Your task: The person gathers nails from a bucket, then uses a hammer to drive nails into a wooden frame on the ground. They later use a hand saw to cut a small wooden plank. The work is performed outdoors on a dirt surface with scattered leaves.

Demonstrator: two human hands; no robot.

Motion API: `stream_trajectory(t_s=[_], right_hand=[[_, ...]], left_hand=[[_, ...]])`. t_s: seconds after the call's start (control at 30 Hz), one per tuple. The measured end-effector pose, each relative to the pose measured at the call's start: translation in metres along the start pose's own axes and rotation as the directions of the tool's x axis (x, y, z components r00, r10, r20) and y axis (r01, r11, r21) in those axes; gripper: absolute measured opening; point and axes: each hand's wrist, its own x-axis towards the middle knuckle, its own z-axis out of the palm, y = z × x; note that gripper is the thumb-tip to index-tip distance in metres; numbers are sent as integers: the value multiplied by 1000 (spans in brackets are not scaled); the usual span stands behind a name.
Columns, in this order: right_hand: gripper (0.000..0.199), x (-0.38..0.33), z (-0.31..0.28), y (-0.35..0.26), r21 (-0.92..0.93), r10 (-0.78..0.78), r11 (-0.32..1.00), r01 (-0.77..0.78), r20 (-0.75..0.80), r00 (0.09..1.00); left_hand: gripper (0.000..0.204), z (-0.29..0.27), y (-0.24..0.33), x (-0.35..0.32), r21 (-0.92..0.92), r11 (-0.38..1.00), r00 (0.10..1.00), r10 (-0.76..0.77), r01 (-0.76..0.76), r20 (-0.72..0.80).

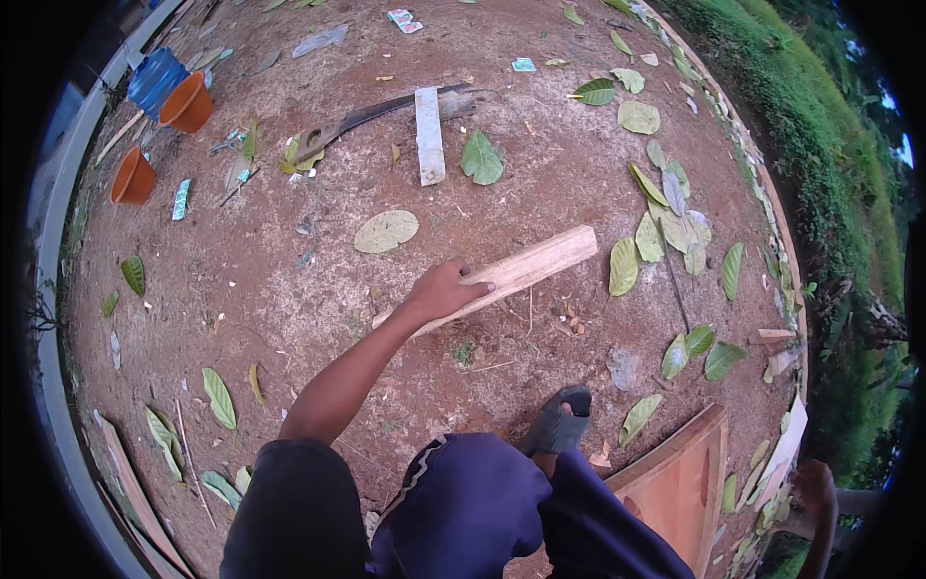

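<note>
My left hand [442,291] is closed around a pale, squared length of wood [540,261], thumb on the near side and fingers over the far side. The wood slants up to the right above the dirt, its far end bare. Off at the right rim is my right hand [816,482], raised away from the wood; its fingers are too small and dark to read. Beyond the left hand, a handsaw [386,114] with a dark blade lies on the ground. A short grey-white board [429,137] lies across the saw's blade.
A wooden panel with a raised frame [712,439] lies beside my sandalled foot [561,425]. Two orange pots [133,179] and a blue water bottle [156,82] are at the far left. Large leaves [386,232] litter the dirt. A grassy bank [791,125] borders the right.
</note>
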Motion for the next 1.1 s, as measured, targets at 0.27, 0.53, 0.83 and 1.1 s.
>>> stream_trajectory(t_s=[0.27, 0.53, 0.83, 1.1], right_hand=[[23, 201, 89, -348, 150, -275, 958, 246, 223, 935], [27, 221, 308, -638, 551, -596, 738, 390, 261, 760], [27, 194, 341, -778, 556, -760, 613, 561, 219, 612], [29, 155, 318, -907, 424, -786, 507, 750, -129, 605]], left_hand=[[77, -138, -83, 136, 143, 989, 978, 4, 26, -207], [53, -271, -203, 190, 278, 935, 919, -103, 220, -379], [78, -370, -288, 250, 467, 868, 972, -69, 171, -226], [43, -402, -270, 263, 16, 991, 944, 130, -131, -303]])
